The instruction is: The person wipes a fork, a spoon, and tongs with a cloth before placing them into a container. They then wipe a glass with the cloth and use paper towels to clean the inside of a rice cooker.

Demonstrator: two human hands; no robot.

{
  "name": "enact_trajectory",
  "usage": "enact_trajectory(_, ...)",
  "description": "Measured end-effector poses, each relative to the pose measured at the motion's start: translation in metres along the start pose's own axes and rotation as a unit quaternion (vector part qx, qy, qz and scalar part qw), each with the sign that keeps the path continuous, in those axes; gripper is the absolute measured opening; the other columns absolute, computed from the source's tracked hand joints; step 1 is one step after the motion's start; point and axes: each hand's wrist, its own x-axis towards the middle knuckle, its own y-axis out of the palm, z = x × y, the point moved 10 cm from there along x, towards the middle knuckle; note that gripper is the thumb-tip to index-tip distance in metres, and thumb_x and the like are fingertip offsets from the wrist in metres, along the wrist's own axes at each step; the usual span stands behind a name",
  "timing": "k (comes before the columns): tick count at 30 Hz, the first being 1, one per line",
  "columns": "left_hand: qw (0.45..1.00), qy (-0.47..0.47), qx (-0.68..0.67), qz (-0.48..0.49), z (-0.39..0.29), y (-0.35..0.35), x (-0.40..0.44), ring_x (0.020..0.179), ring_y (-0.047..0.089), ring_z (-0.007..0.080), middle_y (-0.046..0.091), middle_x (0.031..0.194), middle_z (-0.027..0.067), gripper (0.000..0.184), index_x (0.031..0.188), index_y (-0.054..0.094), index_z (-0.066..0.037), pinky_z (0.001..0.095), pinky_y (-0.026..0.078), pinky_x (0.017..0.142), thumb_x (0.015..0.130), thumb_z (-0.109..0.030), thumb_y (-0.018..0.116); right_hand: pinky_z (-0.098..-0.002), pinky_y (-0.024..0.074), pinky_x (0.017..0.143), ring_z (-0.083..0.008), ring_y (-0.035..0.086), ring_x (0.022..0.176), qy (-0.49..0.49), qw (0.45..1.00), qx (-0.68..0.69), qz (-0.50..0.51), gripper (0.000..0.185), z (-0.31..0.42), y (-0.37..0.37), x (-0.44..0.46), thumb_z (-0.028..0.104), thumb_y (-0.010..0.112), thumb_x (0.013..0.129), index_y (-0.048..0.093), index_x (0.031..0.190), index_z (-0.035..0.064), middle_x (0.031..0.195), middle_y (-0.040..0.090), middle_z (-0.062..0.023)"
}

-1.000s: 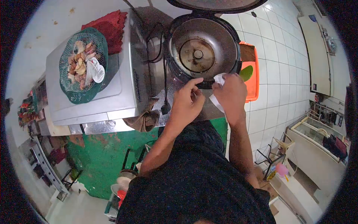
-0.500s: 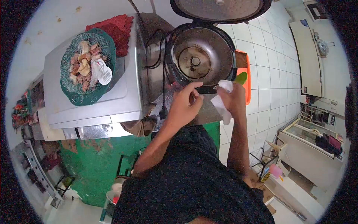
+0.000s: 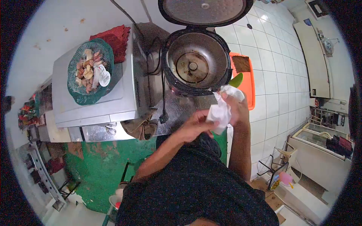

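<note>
A crumpled white paper towel (image 3: 219, 115) is between my two hands, just in front of the open rice cooker (image 3: 170, 56). My right hand (image 3: 237, 108) is closed on the towel's upper part. At the towel's lower left edge, the fingers of my left hand (image 3: 198, 124) pinch it. No inner pot sits in the cooker; its heating plate (image 3: 184, 72) has brown stains. The raised lid (image 3: 205, 13) stands behind it. A green plastic piece (image 3: 236, 80), possibly a spoon or scoop, shows beyond my right hand.
An orange tray (image 3: 247, 84) with a brown cloth or pad (image 3: 241, 63) lies right of the cooker. Leftward, a silver appliance (image 3: 94, 118) carries a green dish (image 3: 83, 98) with netted garlic or shallots (image 3: 88, 71). A black cord (image 3: 163, 100) runs alongside the cooker.
My left hand has moved from the cooker's front rim down and right to the paper towel, and now grips it. My right hand has come slightly lower with the towel. The view has shifted.
</note>
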Motion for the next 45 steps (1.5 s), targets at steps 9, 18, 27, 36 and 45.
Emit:
enact_trajectory(9,0.973,0.095,-0.141,-0.156,-0.036,0.000,-0.013,0.090,0.064,0.0119,0.068,0.104,0.0035,0.030,0.119,0.061,-0.002,0.0269,0.054,0.074,0.092,-0.013,0.066,-0.0383,0.0501,0.085,-0.0343,0.060,0.098,-0.320,0.829,-0.431,0.155,0.034,0.030,0.026,-0.041,0.014,0.074,0.073,0.064,0.102,0.0005,0.106,0.057,-0.0157)
enact_trajectory(18,0.967,0.093,0.068,-0.228,-0.010,-0.006,-0.014,0.082,0.064,0.0107,0.068,0.098,0.0033,0.024,0.111,0.065,-0.002,0.0250,0.052,0.072,0.089,-0.009,0.070,-0.0437,0.0483,0.086,-0.0362,0.056,0.100,-0.378,0.744,-0.508,0.216,0.034,0.022,0.025,-0.066,0.017,0.073,0.075,0.061,0.099,-0.0032,0.106,0.052,-0.0159)
enact_trajectory(27,0.965,0.141,0.024,-0.222,-0.025,0.008,-0.006,0.085,0.065,0.0106,0.070,0.098,0.0050,0.019,0.108,0.066,-0.001,0.0263,0.053,0.073,0.090,-0.005,0.067,-0.0441,0.0491,0.089,-0.0379,0.055,0.107,-0.297,0.804,-0.460,0.231,0.045,0.029,0.011,-0.071,0.021,0.075,0.079,0.058,0.113,-0.0031,0.113,0.052,-0.0184)
enact_trajectory(36,0.957,0.163,0.106,-0.217,-0.037,0.007,-0.005,0.085,0.063,0.0086,0.068,0.098,0.0027,0.016,0.106,0.068,-0.001,0.0250,0.051,0.075,0.091,-0.004,0.065,-0.0412,0.0527,0.084,-0.0345,0.060,0.100,-0.434,0.712,-0.520,0.182,0.041,0.037,0.024,-0.079,0.007,0.070,0.078,0.060,0.117,-0.0004,0.120,0.057,-0.0182)
enact_trajectory(45,0.960,0.188,0.133,-0.162,-0.065,0.019,-0.013,0.102,0.060,0.0128,0.064,0.110,0.0057,0.035,0.126,0.056,0.001,0.0292,0.050,0.087,0.093,-0.006,0.064,-0.0405,0.0531,0.081,-0.0314,0.065,0.092,-0.393,0.763,-0.478,0.185,0.034,0.071,0.021,-0.032,0.000,0.065,0.075,0.066,0.109,0.0054,0.103,0.067,-0.0138)
